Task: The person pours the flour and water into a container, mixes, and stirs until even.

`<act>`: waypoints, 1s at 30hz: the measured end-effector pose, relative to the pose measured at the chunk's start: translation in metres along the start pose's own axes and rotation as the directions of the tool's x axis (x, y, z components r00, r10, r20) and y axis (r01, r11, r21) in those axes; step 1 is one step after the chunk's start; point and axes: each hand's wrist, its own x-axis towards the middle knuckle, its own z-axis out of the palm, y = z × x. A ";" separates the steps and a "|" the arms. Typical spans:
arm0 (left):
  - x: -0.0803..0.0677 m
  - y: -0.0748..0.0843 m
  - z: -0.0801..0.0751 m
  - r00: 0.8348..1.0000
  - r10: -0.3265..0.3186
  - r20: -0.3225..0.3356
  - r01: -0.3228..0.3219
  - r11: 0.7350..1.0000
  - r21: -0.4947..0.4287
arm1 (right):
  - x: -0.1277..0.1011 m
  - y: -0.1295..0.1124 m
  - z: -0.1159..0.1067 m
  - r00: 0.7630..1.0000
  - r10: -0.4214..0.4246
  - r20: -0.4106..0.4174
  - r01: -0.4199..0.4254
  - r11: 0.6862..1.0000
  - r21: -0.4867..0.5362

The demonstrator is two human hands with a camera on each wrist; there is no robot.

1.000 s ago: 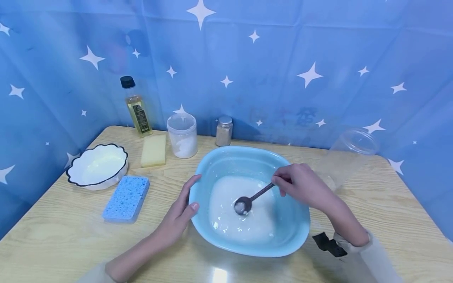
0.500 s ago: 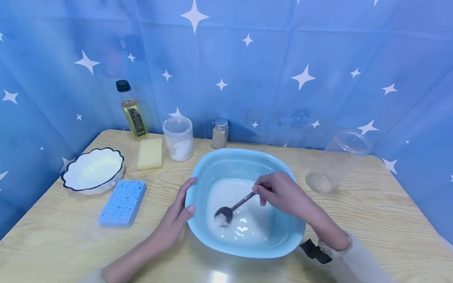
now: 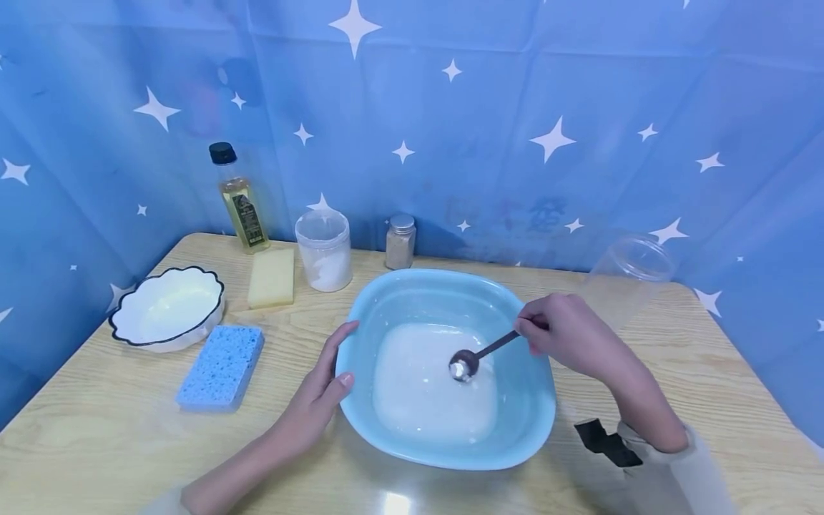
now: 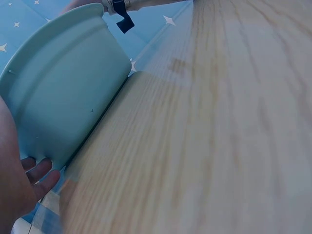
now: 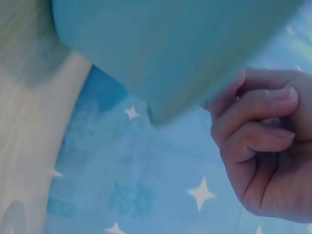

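Right hand (image 3: 566,332) first: I see its fingers curled around the top end of the spoon (image 3: 479,355), pinching the handle just over the right rim of the light blue basin (image 3: 380,300). From the right wrist camera I see the same curled fingers (image 5: 253,129) beside the basin's outer wall, though the spoon itself is hidden there. The spoon's long axis runs on a slant from the hand at upper right down to the lower left, handle high, bowl low. Its dark bowl points toward the middle of the basin and dips into the milky white liquid (image 3: 425,390) that covers the basin floor, with a white blob sitting in it.

My left hand (image 3: 322,390) lies against the basin's left outer wall, fingers nearly straight and together, thumb near the rim, pressing rather than gripping. The left wrist view shows fingertips (image 4: 41,173) touching the wall low down, where it meets the wooden table (image 3: 644,458).

To the left of the basin lie a blue sponge (image 3: 221,367) and a white bowl with a dark scalloped rim (image 3: 164,311). Along the starry backdrop stand an oil bottle (image 3: 239,200), a yellow sponge (image 3: 272,277), a tub of white powder (image 3: 325,249), a small shaker jar (image 3: 400,241), and a clear plastic jar (image 3: 627,275) behind my right hand.
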 end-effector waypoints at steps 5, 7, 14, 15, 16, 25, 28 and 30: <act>-0.001 -0.001 0.000 1.000 -0.007 0.001 0.007 1.000 0.005 | -0.006 0.007 -0.012 1.000 -0.023 -0.011 0.023 0.998 0.057; -0.001 0.000 0.000 1.000 -0.006 0.006 0.006 1.000 0.004 | -0.009 0.007 -0.015 0.999 -0.023 -0.036 0.025 0.998 0.055; 0.000 0.000 0.000 1.000 0.003 0.006 -0.003 1.000 -0.003 | -0.012 0.005 -0.016 0.999 -0.024 -0.022 0.025 1.000 0.004; 0.000 0.000 0.000 1.000 0.001 0.003 -0.001 1.000 -0.005 | -0.012 0.004 -0.014 1.000 -0.024 -0.017 0.024 1.000 -0.007; 0.000 0.000 0.000 1.000 0.001 0.002 -0.001 1.000 -0.005 | -0.011 0.004 -0.013 1.000 -0.022 -0.014 0.022 1.000 -0.019; -0.001 0.001 0.000 1.000 -0.005 -0.001 0.005 1.000 0.006 | -0.011 0.007 -0.013 0.997 -0.037 0.063 0.038 0.999 -0.021; -0.001 0.001 0.000 1.000 -0.001 0.002 0.001 1.000 0.001 | -0.010 0.008 -0.013 0.986 -0.082 0.148 0.077 0.996 0.044; -0.001 0.001 0.000 1.000 0.002 0.004 -0.002 1.000 -0.003 | -0.009 0.007 -0.009 0.971 -0.131 0.201 0.114 0.989 0.091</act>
